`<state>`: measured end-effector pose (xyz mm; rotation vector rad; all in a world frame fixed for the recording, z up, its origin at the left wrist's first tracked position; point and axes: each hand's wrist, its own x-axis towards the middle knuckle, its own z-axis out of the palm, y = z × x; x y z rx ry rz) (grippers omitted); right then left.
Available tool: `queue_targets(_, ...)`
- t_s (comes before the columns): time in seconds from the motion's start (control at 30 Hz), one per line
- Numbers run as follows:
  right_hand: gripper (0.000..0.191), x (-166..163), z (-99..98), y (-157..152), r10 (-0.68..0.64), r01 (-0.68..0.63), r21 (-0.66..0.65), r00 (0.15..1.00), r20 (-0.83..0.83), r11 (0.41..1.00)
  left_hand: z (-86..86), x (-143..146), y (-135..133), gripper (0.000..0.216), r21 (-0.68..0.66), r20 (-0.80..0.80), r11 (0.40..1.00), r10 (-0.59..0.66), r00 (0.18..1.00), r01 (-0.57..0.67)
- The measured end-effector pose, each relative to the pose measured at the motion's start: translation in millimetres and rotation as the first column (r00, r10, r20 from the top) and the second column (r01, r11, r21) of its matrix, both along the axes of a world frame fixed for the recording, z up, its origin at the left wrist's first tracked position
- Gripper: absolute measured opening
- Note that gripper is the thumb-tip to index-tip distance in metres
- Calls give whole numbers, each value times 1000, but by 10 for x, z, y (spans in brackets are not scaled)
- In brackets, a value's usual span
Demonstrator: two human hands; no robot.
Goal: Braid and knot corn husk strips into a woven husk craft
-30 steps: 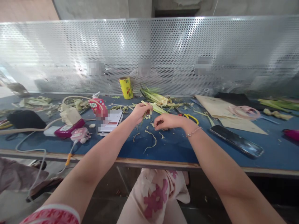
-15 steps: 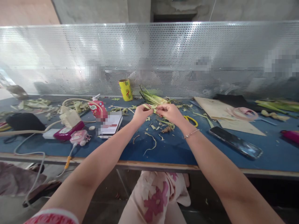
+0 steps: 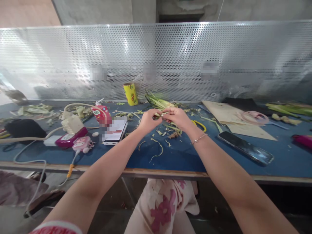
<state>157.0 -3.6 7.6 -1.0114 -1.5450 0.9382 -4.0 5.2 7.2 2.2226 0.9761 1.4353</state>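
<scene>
Pinching above the blue counter (image 3: 185, 159)

A bundle of green stalks (image 3: 161, 103) lies toward the back. Nearer, my left hand (image 3: 149, 121) and right hand (image 3: 179, 118) meet, fingers (image 3: 170, 111) nearly closed, pinching a small pale green piece (image 3: 159, 114), mostly hidden between them. Little scraps (image 3: 159, 132) lie below.

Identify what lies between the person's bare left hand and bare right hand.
In the head view, a small, partly hidden pale-green plant piece is held between the left hand and right hand.
</scene>
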Motion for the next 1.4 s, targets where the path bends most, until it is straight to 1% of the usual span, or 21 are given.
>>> queue_targets(0.07, 33, 13, -7, 8, 8, -9, 27, 1000, 20, 1000, 17, -3, -14, 11, 44, -19, 999, -8, 1000, 9)
queue_targets(0.1, 33, 17, -8, 10, 13, -15, 49, 999, 32, 999, 20, -3, -16, 11, 44, -13, 999, -13, 1000, 14)
queue_targets(0.2, 35, 17, 7, -4, 38, -46, 138, 997, 63, 989, 9, -1, -6, 11, -30, 35, 998, -45, 998, 46)
queue_targets(0.3, 37, 10, 40, -51, 64, -84, 216, 993, 100, 973, -10, 8, 5, 9, -118, 94, 983, -127, 987, 138)
queue_targets(0.37, 32, 10, 57, -82, 77, -107, 249, 989, 129, 963, -16, 14, 6, 8, -140, 129, 971, -178, 975, 196)
queue_targets(0.43, 24, 15, 62, -98, 85, -123, 274, 985, 148, 954, -15, 17, 6, 8, -154, 157, 960, -210, 965, 234)
queue_targets(0.5, 17, 24, 60, -98, 95, -139, 273, 981, 169, 952, -11, 16, 8, 6, -163, 175, 951, -234, 956, 263)
queue_targets(0.57, 16, 34, 57, -92, 99, -142, 244, 979, 181, 959, -7, 14, 13, 4, -171, 195, 941, -259, 946, 292)
queue_targets(0.67, 19, 42, 63, -89, 84, -122, 211, 980, 181, 970, -11, 18, 24, 7, -203, 254, 921, -279, 926, 333)
queue_targets(0.87, 27, 27, 71, -77, 72, -106, 227, 986, 153, 968, -48, 56, 52, 14, -277, 430, 865, -279, 859, 420)
queue_targets(1.0, 29, 16, 66, -55, 31, -62, 226, 990, 141, 972, -59, 70, 60, 13, -288, 489, 856, -253, 834, 429)
queue_targets(1.2, 27, 45, 78, -46, 28, -51, 157, 989, 145, 986, -73, 58, 85, 17, -321, 471, 872, -192, 861, 370)
queue_targets(1.3, 27, 56, 57, -28, 22, -47, 172, 989, 147, 984, -88, 52, 119, 18, -314, 478, 878, -182, 860, 361)
queue_targets(1.4, 26, 56, 32, -15, 49, -78, 214, 989, 136, 974, -85, 51, 134, 22, -317, 481, 881, -170, 860, 352)
